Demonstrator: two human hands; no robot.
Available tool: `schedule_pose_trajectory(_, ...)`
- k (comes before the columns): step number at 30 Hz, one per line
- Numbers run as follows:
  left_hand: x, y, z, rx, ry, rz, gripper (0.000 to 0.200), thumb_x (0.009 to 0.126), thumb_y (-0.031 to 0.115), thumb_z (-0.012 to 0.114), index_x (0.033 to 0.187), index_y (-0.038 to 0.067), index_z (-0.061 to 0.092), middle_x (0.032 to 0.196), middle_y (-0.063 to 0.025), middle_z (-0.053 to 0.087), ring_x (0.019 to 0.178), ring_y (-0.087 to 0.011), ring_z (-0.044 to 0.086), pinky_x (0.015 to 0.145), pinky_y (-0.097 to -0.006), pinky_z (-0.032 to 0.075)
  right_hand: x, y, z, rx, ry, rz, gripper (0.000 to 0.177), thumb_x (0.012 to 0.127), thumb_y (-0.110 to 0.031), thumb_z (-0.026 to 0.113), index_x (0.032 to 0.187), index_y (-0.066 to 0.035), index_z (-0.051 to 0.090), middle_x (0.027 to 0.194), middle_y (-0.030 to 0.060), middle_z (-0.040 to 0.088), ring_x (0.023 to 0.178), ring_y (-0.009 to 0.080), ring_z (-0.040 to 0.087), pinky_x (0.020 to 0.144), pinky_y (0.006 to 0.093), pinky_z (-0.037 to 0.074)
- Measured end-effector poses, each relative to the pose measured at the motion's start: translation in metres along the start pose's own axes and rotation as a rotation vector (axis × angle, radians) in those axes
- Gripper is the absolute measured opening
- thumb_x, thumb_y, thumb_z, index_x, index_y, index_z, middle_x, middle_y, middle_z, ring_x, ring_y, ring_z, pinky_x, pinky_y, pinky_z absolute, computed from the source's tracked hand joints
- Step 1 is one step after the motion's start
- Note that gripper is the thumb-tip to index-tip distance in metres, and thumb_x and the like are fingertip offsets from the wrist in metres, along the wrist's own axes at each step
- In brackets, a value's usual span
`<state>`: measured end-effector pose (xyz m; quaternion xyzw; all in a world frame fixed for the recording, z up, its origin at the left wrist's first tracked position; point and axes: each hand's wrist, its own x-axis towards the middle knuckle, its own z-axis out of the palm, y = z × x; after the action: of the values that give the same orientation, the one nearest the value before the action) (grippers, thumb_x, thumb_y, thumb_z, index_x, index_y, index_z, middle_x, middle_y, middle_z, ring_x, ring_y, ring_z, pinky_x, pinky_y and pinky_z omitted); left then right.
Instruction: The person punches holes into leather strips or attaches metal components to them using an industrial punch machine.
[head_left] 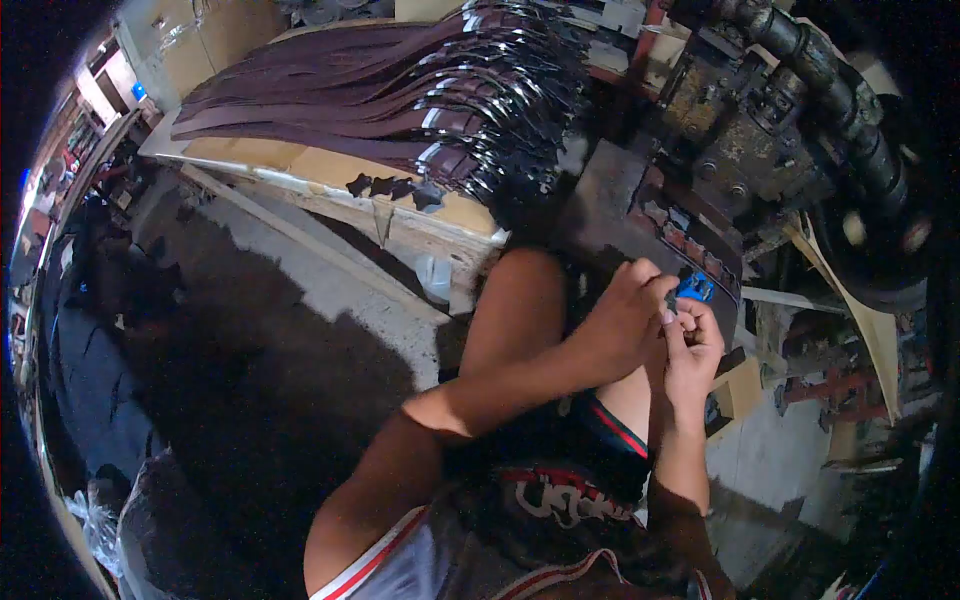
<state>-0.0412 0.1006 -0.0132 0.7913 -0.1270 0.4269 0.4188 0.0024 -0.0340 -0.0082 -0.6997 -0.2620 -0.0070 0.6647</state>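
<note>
Both hands meet in front of the machine's plate, fingertips together. My left hand [632, 312] is closed in a pinch at a small dark piece [671, 302]. My right hand [696, 350] pinches the same piece from the other side, thumb pointing up. The fingers cover most of the piece, and I cannot tell its kind. Just beyond the fingertips is a bright blue object [696, 288], close to the edge of the dark metal plate [602, 205].
A greasy machine [745, 130] with a thick shaft stands at the upper right. Long dark brown strips [330, 85] with shiny ends lie piled on a cardboard-topped table [265, 155]. Dark jagged scraps [395, 188] lie at its edge. A cardboard box [738, 390] sits by my right forearm.
</note>
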Motion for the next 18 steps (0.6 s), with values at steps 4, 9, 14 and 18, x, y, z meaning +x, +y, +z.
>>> schedule_pose_trajectory(4, -0.004, 0.006, 0.002, -0.071, 0.052, -0.132, 0.044, 0.079, 0.002, 0.060, 0.121, 0.004, 0.045, 0.107, -0.0196, 0.046, 0.099, -0.0400, 0.050, 0.089, -0.0435, 0.041, -0.006, -0.004, 0.000, 0.166, -0.015, 0.102, 0.017, 0.090, -0.002, 0.054, 0.107, -0.001, 0.056, 0.087, 0.0050, 0.064, 0.075, 0.0092, 0.060, 0.067, 0.0210, 0.048)
schedule_pose_trajectory(9, -0.009, 0.004, 0.002, -0.166, -0.281, -0.093, 0.051, 0.077, 0.010, 0.067, 0.123, 0.007, 0.044, 0.114, -0.0183, 0.048, 0.102, -0.0386, 0.053, 0.091, -0.0442, 0.044, -0.029, 0.009, -0.027, 0.209, -0.054, 0.199, 0.019, 0.088, -0.003, 0.059, 0.106, -0.002, 0.056, 0.091, 0.0074, 0.065, 0.074, 0.0122, 0.061, 0.069, 0.0253, 0.050)
schedule_pose_trajectory(14, -0.025, 0.016, 0.029, -0.042, -0.749, -0.064, 0.062, 0.074, 0.021, 0.071, 0.128, 0.011, 0.042, 0.117, -0.0158, 0.049, 0.109, -0.0363, 0.053, 0.088, -0.0412, 0.048, -0.062, 0.027, -0.071, 0.159, -0.231, 0.341, 0.008, 0.087, -0.001, 0.059, 0.095, 0.000, 0.057, 0.081, 0.0035, 0.062, 0.078, 0.0107, 0.060, 0.069, 0.0251, 0.049)
schedule_pose_trajectory(18, -0.030, 0.027, 0.050, 0.090, -0.826, 0.074, 0.074, 0.067, 0.034, 0.073, 0.129, 0.008, 0.043, 0.115, -0.0147, 0.051, 0.109, -0.0335, 0.054, 0.081, -0.0387, 0.053, -0.093, 0.034, -0.096, 0.061, -0.178, 0.385, 0.016, 0.083, 0.003, 0.061, 0.099, -0.002, 0.060, 0.086, -0.0004, 0.063, 0.079, 0.0057, 0.056, 0.070, 0.0217, 0.044)
